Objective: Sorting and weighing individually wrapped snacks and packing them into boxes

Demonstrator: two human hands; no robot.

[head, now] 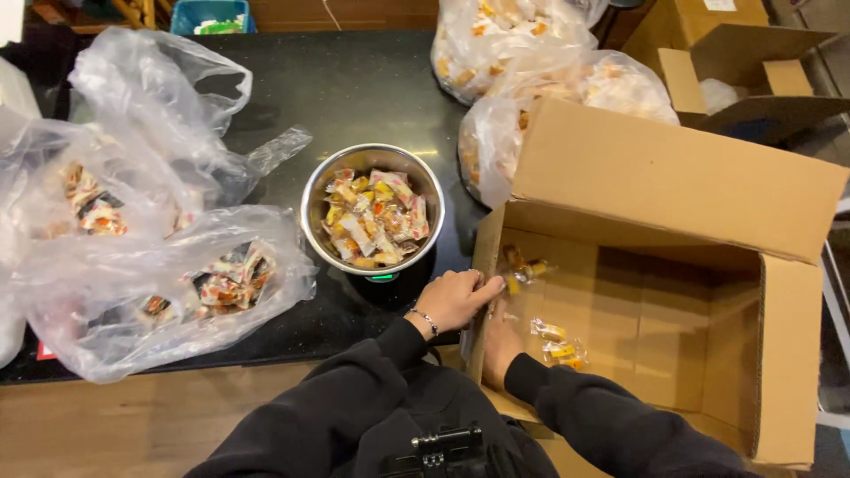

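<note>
An open cardboard box (673, 186) lies on its side at the right, its inside bare but for a few small clear packets of sweets (556, 341). My left hand (453, 299) grips the box's near left wall from outside, fingers curled over its edge. My right hand (501, 347) is inside the box, pressed against the same wall, next to the packets; its fingertips are hidden. A steel bowl (312, 205) full of wrapped sweets stands on a small scale (382, 278) just left of the box.
Clear plastic bags (133, 283) holding some sweets lie at the left on the black counter (354, 80). Fuller bags of sweets (540, 62) sit behind the box. Another open carton (753, 80) stands at the far right, a blue bin (208, 13) at the back.
</note>
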